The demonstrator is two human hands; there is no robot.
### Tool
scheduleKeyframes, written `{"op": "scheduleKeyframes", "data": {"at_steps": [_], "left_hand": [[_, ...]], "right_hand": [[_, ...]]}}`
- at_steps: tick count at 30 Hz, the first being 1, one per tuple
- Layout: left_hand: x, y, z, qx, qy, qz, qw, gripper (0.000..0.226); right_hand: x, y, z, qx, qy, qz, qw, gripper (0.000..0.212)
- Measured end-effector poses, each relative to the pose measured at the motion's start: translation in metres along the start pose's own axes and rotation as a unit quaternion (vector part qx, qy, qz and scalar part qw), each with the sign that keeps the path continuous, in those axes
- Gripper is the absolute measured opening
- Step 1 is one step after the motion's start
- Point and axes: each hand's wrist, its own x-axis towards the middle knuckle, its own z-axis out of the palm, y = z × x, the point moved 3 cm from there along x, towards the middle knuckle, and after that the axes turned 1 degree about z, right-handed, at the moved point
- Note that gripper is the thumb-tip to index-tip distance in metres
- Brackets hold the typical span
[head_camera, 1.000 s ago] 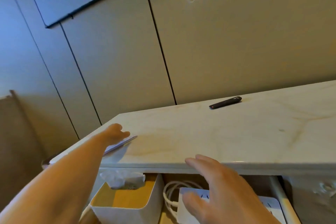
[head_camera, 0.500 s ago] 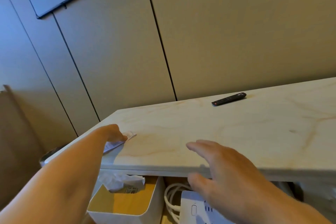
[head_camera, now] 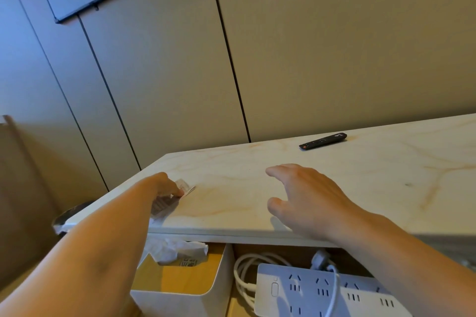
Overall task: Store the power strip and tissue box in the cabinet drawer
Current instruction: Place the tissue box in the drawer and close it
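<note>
Left hand (head_camera: 162, 188): pinching clear packet (head_camera: 184, 184) on countertop (head_camera: 360, 188).
Right hand (head_camera: 306, 198): hovering above countertop, fingers spread, holding nothing.
Drawer (head_camera: 233, 304): holding tissue box (head_camera: 180, 288) left, power strip (head_camera: 309, 293) right.

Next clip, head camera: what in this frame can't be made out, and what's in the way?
All in the head view:
- White power strip: far end behind the right forearm, near edge cut by the frame's bottom.
- White tissue box with tan top: one side behind the left forearm.
- Thin printed sheet on the pale marbled countertop: mostly under the left hand; pinched or only pressed, unclear.
- Black remote control: buttons too small.
</note>
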Motion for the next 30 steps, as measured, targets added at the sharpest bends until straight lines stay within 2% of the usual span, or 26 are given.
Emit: {"op": "scheduleKeyframes", "data": {"at_steps": [2,7,10,16,19,24,30], "left_hand": [[-0.003,0.0,-0.003,-0.036,0.019,0.003,0.999,0.036],[-0.019,0.007,-0.013,-0.154,0.008,0.031,0.988,0.029],[-0.033,0.013,-0.024,-0.18,0.0,0.064,0.982,0.031],[-0.068,0.027,-0.044,-0.134,0.014,0.152,0.979,0.024],[-0.09,0.033,-0.044,-0.075,0.016,0.206,0.975,0.02],[-0.132,0.035,-0.024,0.002,-0.021,0.277,0.961,0.015],[-0.18,0.033,0.009,0.076,-0.055,0.323,0.942,0.014]], "right_hand": [[0.0,-0.001,0.0,-0.007,0.001,0.008,1.0,0.056],[-0.004,-0.005,-0.001,-0.021,0.011,0.025,0.999,0.047],[-0.008,-0.008,-0.003,-0.023,0.021,0.025,0.999,0.048],[-0.022,-0.014,-0.011,-0.026,0.037,0.029,0.999,0.046],[-0.032,-0.015,-0.014,-0.029,0.046,0.03,0.998,0.045],[-0.051,-0.013,-0.016,-0.029,0.051,0.028,0.998,0.052],[-0.074,-0.007,-0.013,-0.01,0.049,0.03,0.998,0.058]]}}
